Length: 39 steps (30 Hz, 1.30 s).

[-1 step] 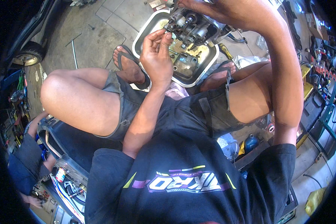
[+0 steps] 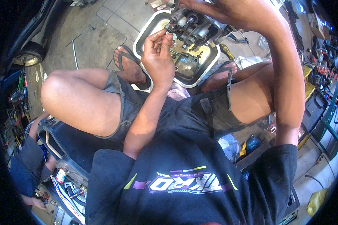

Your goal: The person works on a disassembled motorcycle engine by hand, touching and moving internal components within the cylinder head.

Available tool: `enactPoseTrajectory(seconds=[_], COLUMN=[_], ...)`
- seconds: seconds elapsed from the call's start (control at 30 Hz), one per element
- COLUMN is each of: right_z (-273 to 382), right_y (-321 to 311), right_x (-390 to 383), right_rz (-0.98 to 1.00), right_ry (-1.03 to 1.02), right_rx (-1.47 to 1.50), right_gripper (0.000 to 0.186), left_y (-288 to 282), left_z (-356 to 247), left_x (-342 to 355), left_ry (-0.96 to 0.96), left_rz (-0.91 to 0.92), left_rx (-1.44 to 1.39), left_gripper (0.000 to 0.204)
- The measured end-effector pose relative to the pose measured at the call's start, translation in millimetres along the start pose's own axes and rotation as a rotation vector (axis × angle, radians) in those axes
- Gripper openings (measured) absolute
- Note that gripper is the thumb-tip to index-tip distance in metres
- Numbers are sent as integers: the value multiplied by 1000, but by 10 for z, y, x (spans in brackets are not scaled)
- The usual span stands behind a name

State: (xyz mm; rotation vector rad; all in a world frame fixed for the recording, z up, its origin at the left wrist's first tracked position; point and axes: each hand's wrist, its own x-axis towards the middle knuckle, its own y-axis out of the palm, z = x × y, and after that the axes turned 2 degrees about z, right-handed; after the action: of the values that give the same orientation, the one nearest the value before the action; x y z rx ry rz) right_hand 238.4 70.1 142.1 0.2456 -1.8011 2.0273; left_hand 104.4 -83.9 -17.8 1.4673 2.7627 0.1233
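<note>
A greasy metal engine cylinder head (image 2: 195,28), with its shafts and bolts exposed, is at the top of the view, over the tray's far side. My left hand (image 2: 158,62) is closed in a pinch at its left edge. What the fingertips hold there is too small to make out. My right hand (image 2: 204,6) reaches across from the right and grips the upper side of the cylinder head; the top edge of the picture cuts some of its fingers off. Below is a white-rimmed tray (image 2: 215,60) with oily residue, holding a metal cover (image 2: 186,65) and several small parts.
A yellow-and-black screwdriver (image 2: 227,51) lies right of the tray. A T-handle wrench (image 2: 75,50) is on the floor at left. A wheel (image 2: 28,56) stands at far left. Another person's arm and hand (image 2: 37,203) show at lower left, near a motorcycle seat (image 2: 79,137).
My hands and the cylinder head stay almost still; my left hand shifts only very slightly. The other person's hand at lower left has moved a little.
</note>
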Motion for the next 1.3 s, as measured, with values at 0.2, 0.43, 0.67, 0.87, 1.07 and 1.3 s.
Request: enactPoseTrajectory(seconds=[0.2,0.43,0.67,0.87,1.07,1.3], right_z=[15,-8,38,11,15,17], right_y=[-27,34,-57,-3,-32,-47], right_x=[-8,-2,12,-17,-7,-17], right_rz=[3,4,21,1,37,-9], right_ry=[11,14,37,6,23,14], right_rx=[-11,-61,-28,-109,-160,-39], right_gripper=[24,20,21,23,22,21], left_y=[12,-15,31,16,10,-41], left_z=[-2,96,80,117,85,98], left_x=[-45,11,-33,-18,-5,29], left_ry=[-17,202,10,-17,86,235], left_rz=[-18,-15,5,16,-26,6], left_rx=[125,382,57,-43,125,500], left_gripper=[22,20,19,19,21,19])
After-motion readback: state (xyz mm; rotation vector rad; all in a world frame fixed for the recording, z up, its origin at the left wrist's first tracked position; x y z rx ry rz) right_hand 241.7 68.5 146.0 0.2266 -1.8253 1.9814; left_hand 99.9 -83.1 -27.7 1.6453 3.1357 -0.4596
